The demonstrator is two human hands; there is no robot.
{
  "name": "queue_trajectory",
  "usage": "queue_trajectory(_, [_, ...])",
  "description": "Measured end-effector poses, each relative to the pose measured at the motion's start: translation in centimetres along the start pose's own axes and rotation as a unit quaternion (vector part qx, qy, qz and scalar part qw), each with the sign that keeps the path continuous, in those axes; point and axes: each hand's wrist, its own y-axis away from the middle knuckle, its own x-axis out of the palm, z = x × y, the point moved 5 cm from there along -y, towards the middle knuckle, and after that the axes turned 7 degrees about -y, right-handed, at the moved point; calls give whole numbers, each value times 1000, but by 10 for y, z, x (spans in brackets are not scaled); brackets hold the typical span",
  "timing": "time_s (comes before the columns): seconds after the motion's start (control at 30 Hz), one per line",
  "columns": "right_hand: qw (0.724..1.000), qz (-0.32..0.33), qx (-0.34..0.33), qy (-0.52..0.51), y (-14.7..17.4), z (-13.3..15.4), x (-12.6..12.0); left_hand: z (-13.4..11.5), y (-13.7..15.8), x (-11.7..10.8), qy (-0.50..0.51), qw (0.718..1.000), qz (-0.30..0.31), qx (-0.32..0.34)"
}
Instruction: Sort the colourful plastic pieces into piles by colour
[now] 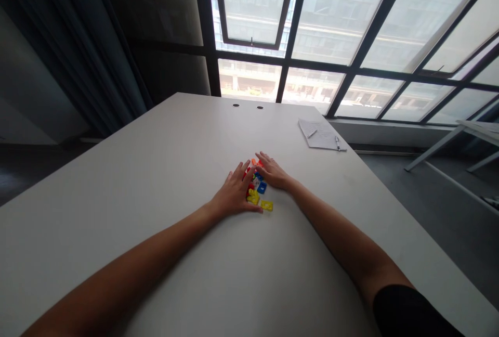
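Observation:
Several small coloured plastic pieces lie in a loose heap on the white table, between my two hands. A yellow piece (267, 205) is nearest to me, just past my left thumb tip. Another yellow piece (253, 197) and a blue piece (262, 187) lie behind it; red and orange ones are farther back, partly covered by my fingers. My left hand (235, 193) is spread along the left side of the heap, thumb stretched out in front. On the right side, my right hand (272, 172) rests with fingers extended over the far pieces. Neither hand grips a piece.
On the table (163, 165), a sheet of paper (320, 139) lies at the far right with a pen (337, 143) and a second pen (312, 133) on it. Two round holes are near the far edge. Windows stand beyond, a dark curtain (78, 40) at the left.

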Motion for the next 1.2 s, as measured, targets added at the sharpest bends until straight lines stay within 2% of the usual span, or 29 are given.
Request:
queue_trajectory(0.1, [999,34,-34,6,-5,9,-3,-1,-3,0,5,1000,-15,-11])
queue_trajectory(0.23, [994,21,-104,-29,13,32,-4,-1,-2,0,-7,1000,-11,-20])
queue_trajectory(0.4, [985,-1,-67,-159,39,44,1,-5,-2,-1,-18,1000,-18,-3])
queue_trajectory(0.53, [972,-6,-40,-229,61,32,-2,-5,2,-7,-23,999,-22,34])
queue_trajectory(0.6, [979,2,-32,-202,78,23,-7,4,3,-15,-32,998,-27,50])
queue_trajectory(0.67, [991,15,-27,-132,98,17,-12,22,0,-26,-38,997,-37,48])
queue_trajectory(0.8, [999,37,-32,-23,121,21,-9,74,-19,-31,-5,997,-45,-64])
queue_trajectory(0.87, [999,38,-26,1,117,27,-3,83,-29,-23,18,997,-15,-76])
queue_trajectory(0.97, [999,37,-28,8,102,32,4,67,-32,-14,70,997,20,-16])
queue_trajectory(1.07, [997,30,-61,-32,95,30,6,39,-25,-21,62,998,4,31])
queue_trajectory(1.13, [992,-9,-86,-94,96,24,1,20,-22,-26,12,998,2,63])
queue_trajectory(1.2, [978,-82,-94,-165,98,15,-8,3,-25,-28,-39,995,11,88])
